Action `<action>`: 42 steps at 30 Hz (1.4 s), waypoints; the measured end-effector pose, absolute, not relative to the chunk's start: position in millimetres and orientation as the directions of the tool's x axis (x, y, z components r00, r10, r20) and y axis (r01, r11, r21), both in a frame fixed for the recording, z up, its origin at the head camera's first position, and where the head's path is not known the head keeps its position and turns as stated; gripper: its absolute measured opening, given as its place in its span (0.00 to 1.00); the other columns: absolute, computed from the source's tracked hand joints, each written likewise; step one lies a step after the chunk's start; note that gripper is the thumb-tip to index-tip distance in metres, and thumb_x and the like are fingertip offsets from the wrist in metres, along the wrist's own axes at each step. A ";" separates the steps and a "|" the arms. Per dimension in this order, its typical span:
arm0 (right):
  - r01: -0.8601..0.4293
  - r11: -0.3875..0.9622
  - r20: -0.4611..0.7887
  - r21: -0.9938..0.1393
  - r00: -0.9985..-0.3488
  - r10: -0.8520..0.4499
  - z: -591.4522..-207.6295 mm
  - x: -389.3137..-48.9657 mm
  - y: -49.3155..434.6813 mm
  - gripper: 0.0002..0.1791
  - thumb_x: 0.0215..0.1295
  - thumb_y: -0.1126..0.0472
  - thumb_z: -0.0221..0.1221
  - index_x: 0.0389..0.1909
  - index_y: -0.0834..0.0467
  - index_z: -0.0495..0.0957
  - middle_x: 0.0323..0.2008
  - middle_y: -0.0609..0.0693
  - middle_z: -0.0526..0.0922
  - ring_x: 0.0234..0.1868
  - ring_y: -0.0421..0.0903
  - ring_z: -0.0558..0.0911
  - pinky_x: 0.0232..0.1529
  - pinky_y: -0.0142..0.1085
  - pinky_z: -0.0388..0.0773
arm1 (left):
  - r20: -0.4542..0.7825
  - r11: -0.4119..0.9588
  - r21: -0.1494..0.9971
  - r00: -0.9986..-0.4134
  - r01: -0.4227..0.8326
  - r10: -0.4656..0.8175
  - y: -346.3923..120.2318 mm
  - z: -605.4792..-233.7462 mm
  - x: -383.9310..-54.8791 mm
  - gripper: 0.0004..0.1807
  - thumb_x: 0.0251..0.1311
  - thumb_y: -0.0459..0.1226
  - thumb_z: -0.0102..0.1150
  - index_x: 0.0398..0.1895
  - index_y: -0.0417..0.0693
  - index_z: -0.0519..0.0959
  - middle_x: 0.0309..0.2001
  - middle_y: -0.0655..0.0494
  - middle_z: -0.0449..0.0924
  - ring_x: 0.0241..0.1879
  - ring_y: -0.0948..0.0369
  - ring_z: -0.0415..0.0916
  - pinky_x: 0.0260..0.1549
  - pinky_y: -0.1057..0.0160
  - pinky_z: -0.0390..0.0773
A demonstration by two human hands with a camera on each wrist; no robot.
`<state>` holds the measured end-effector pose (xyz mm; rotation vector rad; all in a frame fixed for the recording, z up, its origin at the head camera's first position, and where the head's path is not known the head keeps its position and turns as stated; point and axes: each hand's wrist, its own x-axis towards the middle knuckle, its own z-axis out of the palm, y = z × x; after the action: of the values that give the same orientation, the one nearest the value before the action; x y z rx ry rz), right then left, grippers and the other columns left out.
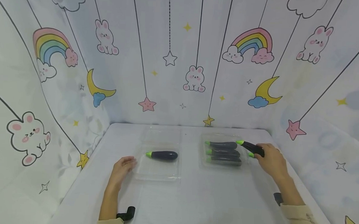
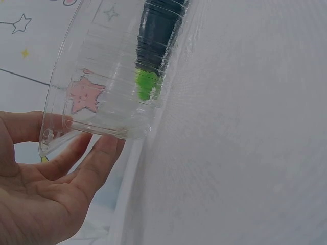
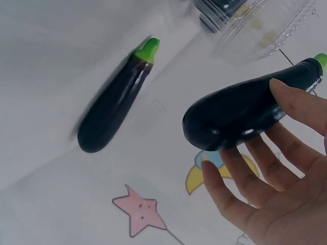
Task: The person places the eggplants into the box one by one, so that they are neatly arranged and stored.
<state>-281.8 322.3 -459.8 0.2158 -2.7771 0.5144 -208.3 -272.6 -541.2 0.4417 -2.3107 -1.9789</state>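
Nursery-print cloth (image 1: 168,86) backs a white tabletop (image 1: 199,199). Doing this well likely calls for a light thumb-and-finger grip, since the skin looks slick, and a stem kept clear of the right tray's rim. Of the two hands, the right hand (image 1: 273,163) holds the raised eggplant (image 3: 240,109), stem toward ten o'clock; the right tray (image 1: 220,138), bearing three eggplants (image 1: 225,153), sits at its nine, a loose eggplant (image 3: 115,102) close by on the tabletop. Relaxed, the left hand (image 1: 122,169) touches the left tray (image 1: 162,170), whose lone eggplant (image 1: 164,155) lies at its two.
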 end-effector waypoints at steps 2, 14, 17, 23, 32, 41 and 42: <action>-0.200 0.923 0.319 -0.328 -0.943 -0.091 -458.6 -280.3 317.8 0.25 0.68 0.62 0.65 0.63 0.68 0.76 0.60 0.74 0.76 0.56 0.74 0.77 0.50 0.69 0.74 | -0.134 0.131 0.976 -0.957 -0.172 -0.256 -272.5 -541.2 -208.5 0.26 0.73 0.36 0.59 0.70 0.36 0.71 0.66 0.37 0.77 0.65 0.47 0.75 0.47 0.74 0.74; -0.247 0.910 0.335 -0.333 -0.933 -0.131 -453.7 -276.2 292.1 0.25 0.68 0.62 0.67 0.63 0.68 0.77 0.59 0.72 0.78 0.58 0.73 0.78 0.55 0.68 0.74 | -0.143 0.138 0.973 -0.953 -0.185 -0.266 -272.1 -541.0 -208.2 0.27 0.73 0.37 0.60 0.70 0.36 0.71 0.66 0.37 0.76 0.65 0.47 0.75 0.49 0.71 0.74; -0.255 0.907 0.345 -0.334 -0.929 -0.134 -454.3 -276.5 289.1 0.25 0.68 0.62 0.67 0.63 0.68 0.76 0.59 0.72 0.78 0.58 0.72 0.78 0.55 0.67 0.74 | -0.138 0.141 0.973 -0.954 -0.180 -0.266 -272.0 -541.0 -208.0 0.26 0.73 0.37 0.60 0.70 0.36 0.71 0.66 0.37 0.77 0.65 0.47 0.75 0.49 0.71 0.74; -0.263 0.903 0.354 -0.338 -0.925 -0.137 -452.3 -275.3 283.3 0.26 0.69 0.62 0.66 0.64 0.68 0.76 0.60 0.72 0.77 0.58 0.73 0.78 0.55 0.67 0.74 | -0.134 0.135 0.975 -0.956 -0.174 -0.261 -272.4 -540.6 -207.6 0.25 0.74 0.37 0.59 0.70 0.37 0.71 0.66 0.37 0.76 0.64 0.47 0.75 0.49 0.72 0.74; -0.273 0.896 0.312 -0.352 -0.936 -0.163 -441.2 -272.8 261.3 0.27 0.69 0.60 0.67 0.65 0.66 0.76 0.62 0.71 0.77 0.61 0.72 0.77 0.57 0.68 0.74 | -0.129 0.128 0.977 -0.955 -0.168 -0.269 -272.7 -542.2 -208.8 0.25 0.73 0.37 0.60 0.69 0.36 0.71 0.65 0.37 0.77 0.64 0.46 0.75 0.48 0.73 0.74; -0.318 0.875 0.327 -0.365 -0.924 -0.199 -436.1 -272.3 232.3 0.27 0.68 0.59 0.68 0.65 0.64 0.77 0.62 0.67 0.78 0.60 0.70 0.78 0.54 0.66 0.77 | -0.127 0.122 0.979 -0.957 -0.163 -0.261 -272.0 -541.3 -207.0 0.25 0.73 0.36 0.60 0.69 0.35 0.71 0.66 0.36 0.76 0.66 0.46 0.74 0.47 0.77 0.74; -0.325 0.872 0.331 -0.366 -0.921 -0.204 -435.5 -272.3 228.5 0.27 0.68 0.59 0.69 0.64 0.64 0.78 0.62 0.67 0.79 0.60 0.69 0.79 0.54 0.65 0.77 | -0.125 0.125 0.979 -0.957 -0.161 -0.261 -271.6 -540.8 -206.5 0.25 0.73 0.36 0.60 0.69 0.35 0.71 0.66 0.36 0.76 0.66 0.46 0.74 0.46 0.77 0.74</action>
<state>-272.3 228.5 -435.5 0.3987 -2.7613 0.6111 -206.5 -271.6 -540.8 0.4328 -2.2965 -1.9821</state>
